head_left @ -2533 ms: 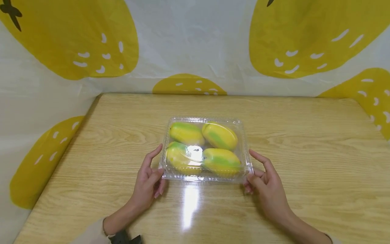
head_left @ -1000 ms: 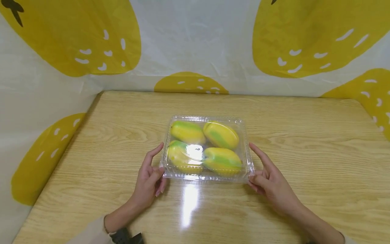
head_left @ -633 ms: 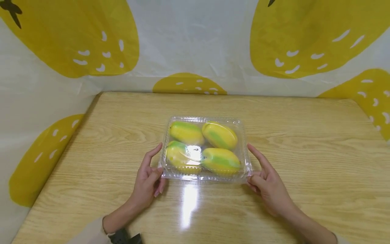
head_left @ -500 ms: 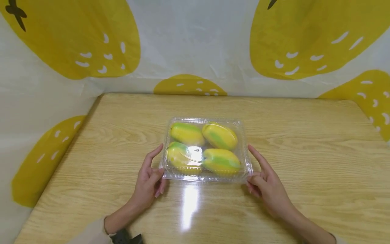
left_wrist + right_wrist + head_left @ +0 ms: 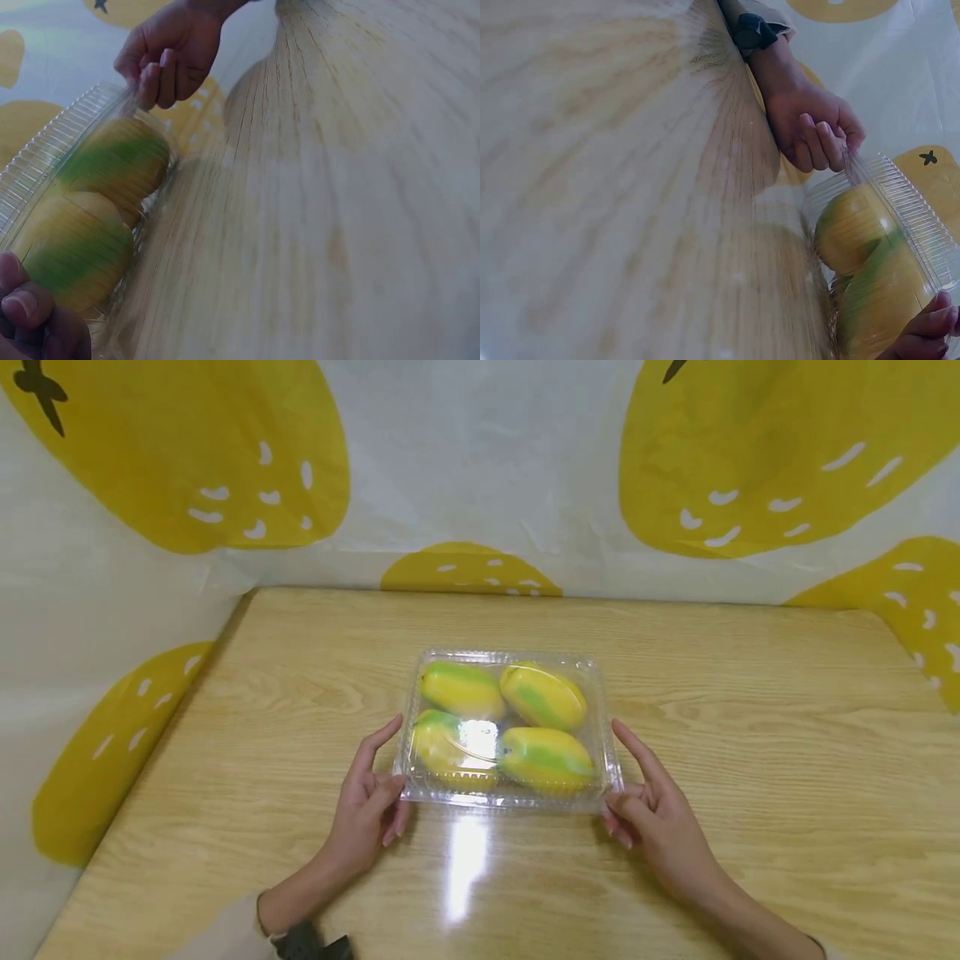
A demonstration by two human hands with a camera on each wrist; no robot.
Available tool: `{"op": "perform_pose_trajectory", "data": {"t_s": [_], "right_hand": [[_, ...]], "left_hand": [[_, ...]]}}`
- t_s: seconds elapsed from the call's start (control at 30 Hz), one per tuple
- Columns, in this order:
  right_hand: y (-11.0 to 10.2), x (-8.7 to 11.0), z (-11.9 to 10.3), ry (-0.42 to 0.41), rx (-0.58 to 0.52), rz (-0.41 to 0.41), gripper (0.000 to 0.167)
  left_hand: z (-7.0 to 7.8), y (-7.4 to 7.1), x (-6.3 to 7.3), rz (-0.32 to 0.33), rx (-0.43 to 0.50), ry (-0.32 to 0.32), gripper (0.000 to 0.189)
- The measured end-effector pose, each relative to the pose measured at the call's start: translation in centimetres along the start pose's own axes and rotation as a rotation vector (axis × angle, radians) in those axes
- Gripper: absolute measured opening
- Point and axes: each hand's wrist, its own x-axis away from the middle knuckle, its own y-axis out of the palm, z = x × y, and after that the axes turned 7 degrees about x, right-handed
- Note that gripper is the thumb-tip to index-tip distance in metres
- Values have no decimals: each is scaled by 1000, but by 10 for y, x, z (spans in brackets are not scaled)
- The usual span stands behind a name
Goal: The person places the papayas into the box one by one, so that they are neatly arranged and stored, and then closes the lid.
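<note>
A clear plastic clamshell box [image 5: 510,799] with a ridged rim appears in the middle of the head view, its lid down. Inside lie several yellow-green mangoes [image 5: 546,758], in two rows. My left hand [image 5: 363,810] pinches the box's near left corner between thumb and curled fingers, its index finger stretched along the left side. At the near right corner my right hand [image 5: 660,818] pinches the rim the same way, index finger pointing forward. In the left wrist view, the front of the box [image 5: 112,202] looks close to the tabletop; whether it touches is hard to tell.
The light wood-grain table [image 5: 750,710] stretches out on all sides of the box. Behind and to the left hangs a white cloth [image 5: 480,460] with large yellow fruit prints. A black wrist strap [image 5: 300,941] shows on the left forearm.
The right hand's fingers have shifted slightly at their corner. Both hands keep hold of the box, which stays in about the same place; the head view drifts a little.
</note>
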Motion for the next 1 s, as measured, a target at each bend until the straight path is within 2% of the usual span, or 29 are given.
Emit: {"op": "perform_pose_trajectory", "data": {"t_s": [0.17,0.53,0.7,0.83,0.9,1.0], "right_hand": [[-1,2,0,1,18,-1,75],[-3,6,1,9,71,66,67],[-3,7,-1,12,139,80,62],[-13,8,-7,-2,303,18,59],[-22,7,-13,-42,439,-31,58],[-40,6,-23,-136,706,-68,58]], "left_hand": [[-2,2,3,0,7,10,62],[-4,4,2,-3,15,0,60],[-1,1,-1,-9,13,-16,60],[3,-2,-1,-33,9,-66,61],[7,-4,-1,-17,-27,-116,61],[15,-10,0,31,-119,-230,58]]}}
